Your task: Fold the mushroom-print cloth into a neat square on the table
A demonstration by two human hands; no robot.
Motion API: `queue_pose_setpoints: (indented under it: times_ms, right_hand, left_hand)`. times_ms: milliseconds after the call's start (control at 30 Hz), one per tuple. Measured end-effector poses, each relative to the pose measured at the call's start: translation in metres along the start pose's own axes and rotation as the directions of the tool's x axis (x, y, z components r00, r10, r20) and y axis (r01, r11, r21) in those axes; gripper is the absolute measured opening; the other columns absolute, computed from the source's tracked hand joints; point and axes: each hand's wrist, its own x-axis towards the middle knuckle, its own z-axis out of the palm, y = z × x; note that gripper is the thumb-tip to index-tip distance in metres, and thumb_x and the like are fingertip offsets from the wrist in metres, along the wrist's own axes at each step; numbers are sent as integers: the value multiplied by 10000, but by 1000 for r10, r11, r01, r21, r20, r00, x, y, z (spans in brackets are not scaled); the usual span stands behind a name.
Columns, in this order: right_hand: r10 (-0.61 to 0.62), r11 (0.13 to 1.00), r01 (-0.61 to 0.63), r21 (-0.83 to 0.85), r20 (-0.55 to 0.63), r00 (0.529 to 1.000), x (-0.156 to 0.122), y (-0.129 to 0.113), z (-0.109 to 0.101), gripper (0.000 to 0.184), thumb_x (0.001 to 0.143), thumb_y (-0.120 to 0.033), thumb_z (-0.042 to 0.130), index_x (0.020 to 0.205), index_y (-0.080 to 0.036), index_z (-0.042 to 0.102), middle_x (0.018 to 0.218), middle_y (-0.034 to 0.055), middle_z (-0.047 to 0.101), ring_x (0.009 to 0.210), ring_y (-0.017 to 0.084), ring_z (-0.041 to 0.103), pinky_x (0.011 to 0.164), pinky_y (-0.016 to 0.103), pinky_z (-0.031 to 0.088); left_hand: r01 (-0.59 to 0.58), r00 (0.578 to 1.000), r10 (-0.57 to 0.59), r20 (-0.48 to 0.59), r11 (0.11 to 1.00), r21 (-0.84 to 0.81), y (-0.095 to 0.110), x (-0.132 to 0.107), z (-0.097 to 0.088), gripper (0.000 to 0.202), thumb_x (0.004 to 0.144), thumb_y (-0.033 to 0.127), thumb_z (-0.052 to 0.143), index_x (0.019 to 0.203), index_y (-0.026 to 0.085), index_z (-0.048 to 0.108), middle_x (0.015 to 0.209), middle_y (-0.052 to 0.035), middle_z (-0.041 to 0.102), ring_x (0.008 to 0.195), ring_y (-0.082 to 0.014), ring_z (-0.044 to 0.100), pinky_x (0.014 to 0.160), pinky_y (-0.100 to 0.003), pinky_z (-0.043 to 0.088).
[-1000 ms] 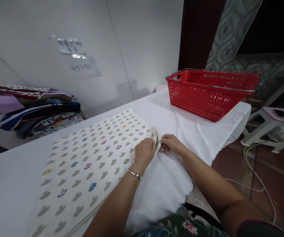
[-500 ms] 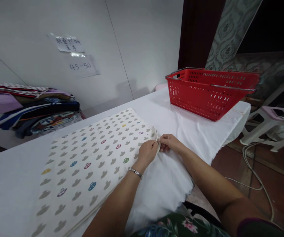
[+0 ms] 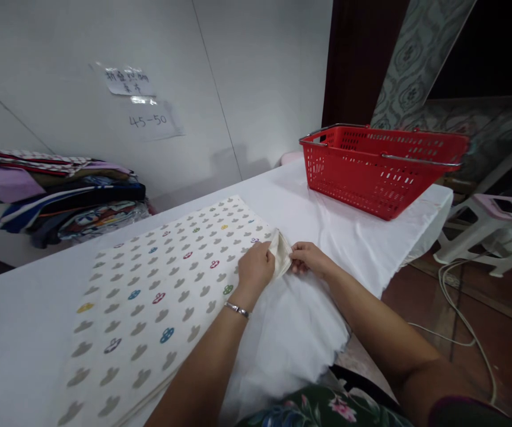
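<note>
A cream patterned cloth (image 3: 158, 290) with grey and coloured motifs lies folded flat on the white-covered table (image 3: 349, 231). My left hand (image 3: 256, 267) pinches the cloth's near right corner and lifts the top layer, so the plain underside shows. My right hand (image 3: 307, 259) is closed on the same corner from the right, its fingertips on the lower layers. A thin bracelet sits on my left wrist.
A red plastic basket (image 3: 380, 172) with metal handles stands at the table's far right end. A stack of folded coloured fabrics (image 3: 60, 198) lies at the back left by the wall. White plastic stools (image 3: 487, 228) and a cable (image 3: 464, 320) are on the floor at right.
My left hand has turned the top layer of the corner up and slightly left, exposing its plain underside. My right hand has stayed at the corner.
</note>
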Motion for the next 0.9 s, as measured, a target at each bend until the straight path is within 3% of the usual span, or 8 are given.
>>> queue_pose_setpoints:
  times_ms: [67,200,267,400,700,900]
  right_hand:
    - [2,1000,-2,25,0,1000,-1,-1,0,86,679,-158,556,699,-180,475,454,-19,583,391,100,545,326,152,329]
    - [3,998,-3,57,5,1000,-2,-2,1,94,676,-173,561,697,-183,470,479,-17,593,403,98,551,329,153,336]
    - [6,998,-6,60,10,1000,-3,-2,1,94,676,-180,566,695,-181,474,484,-15,596,402,97,550,328,152,336]
    - [7,999,-8,53,19,1000,-3,-3,1,110,669,-189,582,697,-178,476,484,-11,599,393,95,545,328,151,343]
    - [-10,1000,9,24,32,999,-3,-1,1,204,733,-292,631,739,-187,455,516,-3,617,432,120,583,343,162,376]
    - [13,999,-14,-30,-24,1000,2,5,-1,187,740,-267,611,731,-191,440,472,-10,597,390,112,552,321,154,335]
  left_hand:
    - [-30,999,33,-25,995,100,1,1,-7,252,839,175,391,978,210,598,897,-38,603,859,-176,551,692,-264,379]
    - [-199,963,164,213,968,151,9,-4,-1,234,879,216,389,983,204,598,927,-57,603,886,-194,558,728,-285,401]
    - [-222,943,174,285,964,146,13,-7,7,252,898,222,366,999,196,595,929,-66,605,871,-199,566,721,-296,408]
    - [-213,945,169,279,968,135,14,-10,16,261,907,210,355,1032,186,583,946,-75,606,875,-201,572,730,-304,411]
    - [-224,949,195,250,970,97,14,-12,17,253,880,188,366,1012,163,581,906,-72,606,878,-203,566,736,-304,418]
    - [-210,950,215,226,977,-45,14,-20,22,214,839,193,432,1018,178,549,973,-65,596,895,-192,558,750,-297,426]
